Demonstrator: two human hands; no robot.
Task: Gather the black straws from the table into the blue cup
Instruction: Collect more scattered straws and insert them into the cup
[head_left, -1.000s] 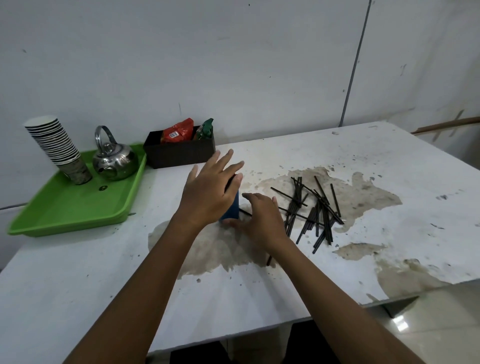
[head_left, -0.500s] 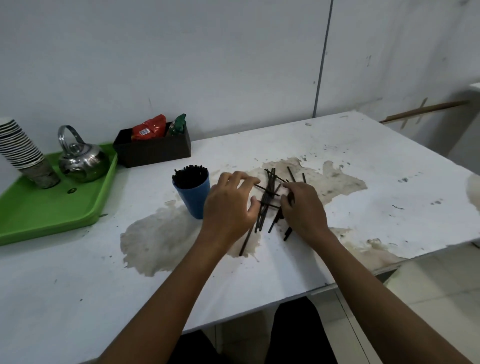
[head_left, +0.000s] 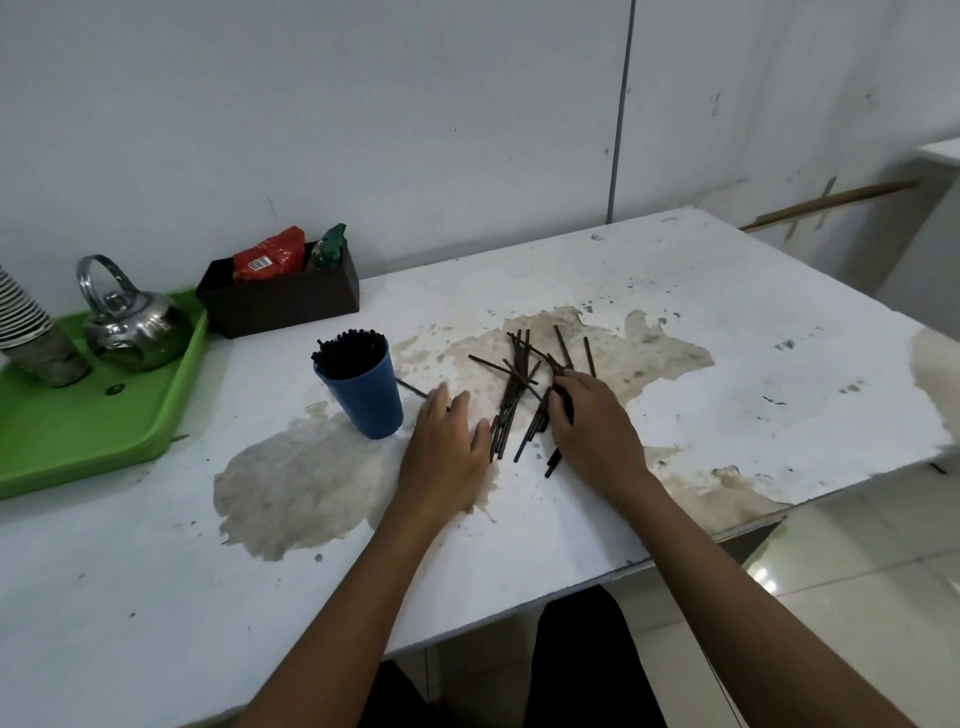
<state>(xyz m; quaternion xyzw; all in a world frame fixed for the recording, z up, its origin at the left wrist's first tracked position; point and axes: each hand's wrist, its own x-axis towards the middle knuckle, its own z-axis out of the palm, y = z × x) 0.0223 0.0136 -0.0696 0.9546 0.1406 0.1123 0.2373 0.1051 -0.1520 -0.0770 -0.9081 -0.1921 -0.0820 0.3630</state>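
Observation:
The blue cup (head_left: 366, 402) stands upright left of the table's middle, packed with black straws. Several loose black straws (head_left: 514, 389) lie crisscrossed on a brown stain to its right. My left hand (head_left: 447, 449) lies palm down on the table between the cup and the pile, fingers straight, holding nothing. One single straw (head_left: 412, 388) lies just beyond its fingertips, next to the cup. My right hand (head_left: 592, 423) rests on the pile's right side, its fingers curled over a few straws; their ends stick out below the hand.
A green tray (head_left: 78, 447) at the left holds a steel kettle (head_left: 135, 332) and a stack of paper cups (head_left: 26, 332). A black box (head_left: 280, 304) with snack packets sits by the wall. The table's front edge (head_left: 675, 553) runs close under my forearms.
A second ago both hands were at the cup. They moved right to the pile; since then my left hand has let go and flattened beside it, while my right stays on the straws.

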